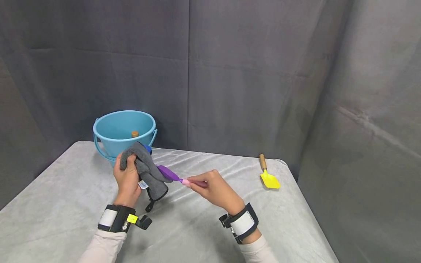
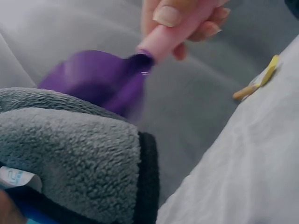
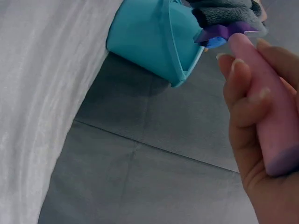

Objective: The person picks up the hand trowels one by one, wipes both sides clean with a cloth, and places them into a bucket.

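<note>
Head view: the left hand [image 1: 126, 179] has its fingers curled into a grey cloth [image 1: 146, 170], bunched over the purple blade of a toy trowel [image 1: 169, 174]. The right hand [image 1: 213, 188] is clamped round its pink handle [image 3: 261, 102], holding the trowel level above the table [image 1: 65, 219], just in front of the bucket [image 1: 123, 131]. From the left wrist, part of the blade [image 2: 100, 77] pokes out bare past the cloth (blurred), so the wiping looks midway to me: cloth on, blade not fully covered. A wooden tip [image 1: 135, 134] shows inside the bucket. The yellow trowel [image 1: 269, 177] lies well apart on the right, untouched.
</note>
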The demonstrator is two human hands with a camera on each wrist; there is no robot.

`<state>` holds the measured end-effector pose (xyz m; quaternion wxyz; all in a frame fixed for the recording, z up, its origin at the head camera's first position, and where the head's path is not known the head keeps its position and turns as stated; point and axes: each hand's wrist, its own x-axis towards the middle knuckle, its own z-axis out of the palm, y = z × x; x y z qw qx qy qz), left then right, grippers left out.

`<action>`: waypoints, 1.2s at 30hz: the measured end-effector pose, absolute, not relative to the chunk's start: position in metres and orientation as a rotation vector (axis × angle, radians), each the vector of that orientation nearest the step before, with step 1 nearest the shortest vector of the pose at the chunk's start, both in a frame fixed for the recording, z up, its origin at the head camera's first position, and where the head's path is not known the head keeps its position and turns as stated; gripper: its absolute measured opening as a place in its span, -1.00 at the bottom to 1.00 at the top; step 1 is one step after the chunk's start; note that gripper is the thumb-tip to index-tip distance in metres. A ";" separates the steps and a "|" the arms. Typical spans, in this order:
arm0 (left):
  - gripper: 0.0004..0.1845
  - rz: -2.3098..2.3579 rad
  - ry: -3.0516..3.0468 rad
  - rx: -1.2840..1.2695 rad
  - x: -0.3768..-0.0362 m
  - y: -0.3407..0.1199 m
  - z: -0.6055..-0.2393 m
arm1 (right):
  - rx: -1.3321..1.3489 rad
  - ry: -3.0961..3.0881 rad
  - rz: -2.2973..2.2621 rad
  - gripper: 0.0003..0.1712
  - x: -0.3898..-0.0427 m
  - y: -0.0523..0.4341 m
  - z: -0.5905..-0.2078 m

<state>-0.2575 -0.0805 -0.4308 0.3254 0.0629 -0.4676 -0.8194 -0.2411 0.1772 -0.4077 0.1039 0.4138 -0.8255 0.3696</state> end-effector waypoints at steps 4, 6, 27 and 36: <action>-0.82 -2.070 -1.259 0.084 -0.255 -0.093 -0.426 | 1.143 -2.430 1.140 -0.79 -0.245 0.174 -0.412; -0.82 -2.026 -1.263 0.055 -0.253 -0.102 -0.425 | 1.102 -2.411 1.179 -0.81 -0.248 0.170 -0.416; -0.28 -0.814 -2.131 -0.639 -0.223 -0.163 -0.469 | 0.872 -2.158 1.529 -0.84 -0.321 0.106 -0.380; -0.35 -0.781 -2.523 -0.795 -0.213 -0.165 -0.493 | 0.882 -2.312 1.347 -0.77 -0.355 0.053 -0.363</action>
